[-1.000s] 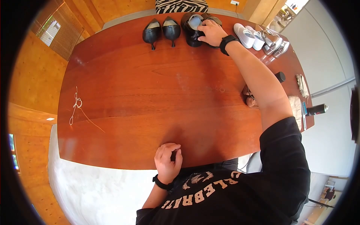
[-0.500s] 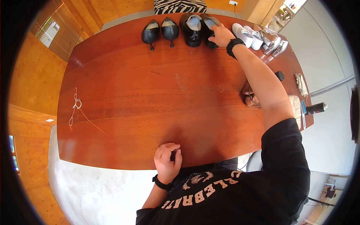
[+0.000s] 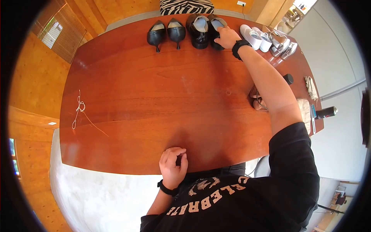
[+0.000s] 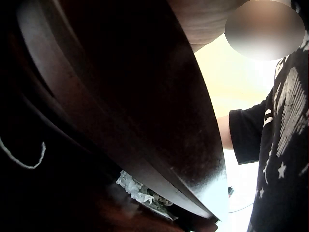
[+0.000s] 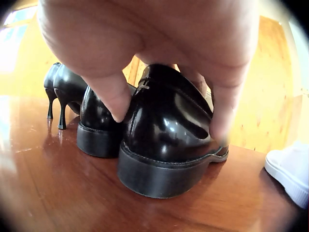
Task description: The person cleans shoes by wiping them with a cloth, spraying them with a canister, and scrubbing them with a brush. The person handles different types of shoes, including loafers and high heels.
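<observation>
At the far edge of the table, my right hand point(image 3: 228, 38) grips the right one of two black leather loafers. In the right wrist view, thumb and fingers straddle the back of this loafer point(image 5: 164, 125), whose heel sits at the tabletop. Its mate, the left loafer point(image 3: 199, 36), stands close beside it, toes pointing away. My left hand point(image 3: 172, 168) rests at the near table edge, fingers loosely curled and holding nothing.
Black high heels point(image 3: 176, 33) stand left of the loafers; white sneakers point(image 3: 251, 36) and silver shoes point(image 3: 280, 42) are to the right. Brown shoes point(image 3: 258, 102) lie partly behind my right forearm. A blue brush point(image 3: 313, 116) and spray can point(image 3: 327, 112) lie near the right edge; string point(image 3: 80, 106) lies left.
My right hand has moved slightly right with the right loafer, which now stands straight beside its mate. Over the last half second the hand has barely moved. The left hand stays put.
</observation>
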The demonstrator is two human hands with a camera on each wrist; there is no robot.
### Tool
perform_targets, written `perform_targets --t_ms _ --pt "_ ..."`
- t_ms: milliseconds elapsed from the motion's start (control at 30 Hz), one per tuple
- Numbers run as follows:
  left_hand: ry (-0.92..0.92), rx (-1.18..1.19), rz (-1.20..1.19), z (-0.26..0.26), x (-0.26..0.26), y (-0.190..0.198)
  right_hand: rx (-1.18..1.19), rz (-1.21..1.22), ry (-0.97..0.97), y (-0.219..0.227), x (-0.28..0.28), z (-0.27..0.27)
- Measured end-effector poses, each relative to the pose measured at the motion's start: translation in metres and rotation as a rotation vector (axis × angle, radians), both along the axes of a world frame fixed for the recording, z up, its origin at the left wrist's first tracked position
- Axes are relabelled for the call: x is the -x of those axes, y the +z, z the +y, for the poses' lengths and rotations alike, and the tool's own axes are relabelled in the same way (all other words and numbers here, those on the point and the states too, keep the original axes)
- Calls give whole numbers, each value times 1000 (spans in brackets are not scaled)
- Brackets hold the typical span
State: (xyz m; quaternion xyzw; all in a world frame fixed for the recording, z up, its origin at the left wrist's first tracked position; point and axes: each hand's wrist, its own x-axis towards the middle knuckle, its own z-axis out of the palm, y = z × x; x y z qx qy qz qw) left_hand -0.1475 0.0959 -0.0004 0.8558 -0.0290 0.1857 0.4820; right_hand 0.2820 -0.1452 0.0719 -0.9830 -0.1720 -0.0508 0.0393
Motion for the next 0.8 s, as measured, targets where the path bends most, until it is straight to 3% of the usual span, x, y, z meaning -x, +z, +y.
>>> perform_targets --t_ms 133,333,433,633,767,800 --pt "6 20 6 0 0 1 -121 7 -57 -6 0 -3" --pt "5 27 -24 0 0 2 -314 -250 -80 3 36 -32" --pt "4 38 -20 -1 0 3 -544 -133 -48 7 60 -78" --pt "2 148 89 -1 0 6 -637 -44 -208 24 170 -129" --pt "-104 104 128 10 -12 25 -698 34 -191 -5 208 -145" --pt "-116 -35 96 14 -18 42 -685 35 -202 -13 211 -147"
